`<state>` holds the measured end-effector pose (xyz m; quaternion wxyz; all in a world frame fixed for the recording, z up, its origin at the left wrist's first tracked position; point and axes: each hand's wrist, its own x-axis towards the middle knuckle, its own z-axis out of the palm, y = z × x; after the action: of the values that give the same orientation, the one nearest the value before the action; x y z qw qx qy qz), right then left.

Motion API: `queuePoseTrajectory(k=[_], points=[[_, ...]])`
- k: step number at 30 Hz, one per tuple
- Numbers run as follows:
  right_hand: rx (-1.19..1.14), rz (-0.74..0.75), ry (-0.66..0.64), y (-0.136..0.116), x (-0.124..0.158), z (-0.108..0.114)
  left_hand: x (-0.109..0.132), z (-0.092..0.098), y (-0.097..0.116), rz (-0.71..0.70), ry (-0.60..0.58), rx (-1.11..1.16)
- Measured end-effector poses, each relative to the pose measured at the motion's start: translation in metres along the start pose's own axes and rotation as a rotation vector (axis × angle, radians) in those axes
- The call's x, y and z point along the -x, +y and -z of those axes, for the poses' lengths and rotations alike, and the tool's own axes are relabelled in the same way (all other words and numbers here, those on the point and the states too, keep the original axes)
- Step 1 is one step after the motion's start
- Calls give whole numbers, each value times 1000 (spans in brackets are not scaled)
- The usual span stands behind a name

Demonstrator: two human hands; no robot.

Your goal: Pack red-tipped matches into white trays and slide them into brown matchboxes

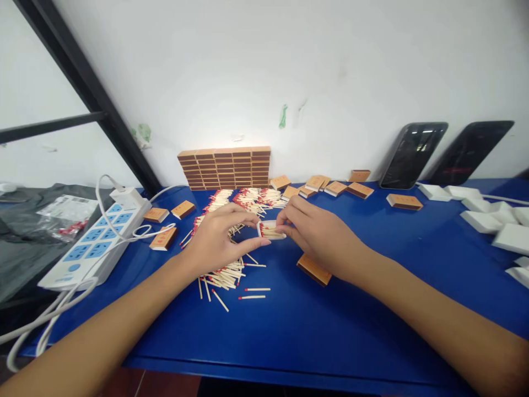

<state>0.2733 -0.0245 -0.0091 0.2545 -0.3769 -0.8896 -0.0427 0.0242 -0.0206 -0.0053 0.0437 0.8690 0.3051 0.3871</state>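
The power strip [95, 242] lies at the left edge of the desk [330, 331]. The left hand [217, 240] clamps thumb and forefinger on the left end of the tray [271, 230], above loose matches [225, 273] at mid-desk. The tray is held between both hands, filled, red heads leftward. The right hand [320, 237] pinches its right end with closed fingertips. A sleeve [314, 269] lies below that wrist. Recommended: keep the tray level, grip the ends only, keep heads aligned

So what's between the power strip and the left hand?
Head view: one tan matchbox, a white cable and loose matches lie between power strip and left hand, which grips a match tray.
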Motion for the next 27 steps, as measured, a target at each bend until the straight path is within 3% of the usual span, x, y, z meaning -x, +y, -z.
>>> queuePoseTrajectory(k=[6, 10, 13, 17, 24, 27], points=[[-131, -60, -36, -2, 0, 3, -2, 0, 5, 22, -15, 9], [-246, -111, 100, -8, -3, -2, -3, 0, 7, 49, -33, 31], [-329, -66, 150, -12, -4, -4, -3, 0, 6, 53, -21, 21], [-270, -96, 197, -11, -2, 3, -3, 0, 0, 105, 34, -92], [-175, -157, -184, -10, 3, 5, -4, 4, -8, 252, 97, -112], [-213, -147, -271, -8, 4, 1, -3, 3, -10, 267, 73, -115]])
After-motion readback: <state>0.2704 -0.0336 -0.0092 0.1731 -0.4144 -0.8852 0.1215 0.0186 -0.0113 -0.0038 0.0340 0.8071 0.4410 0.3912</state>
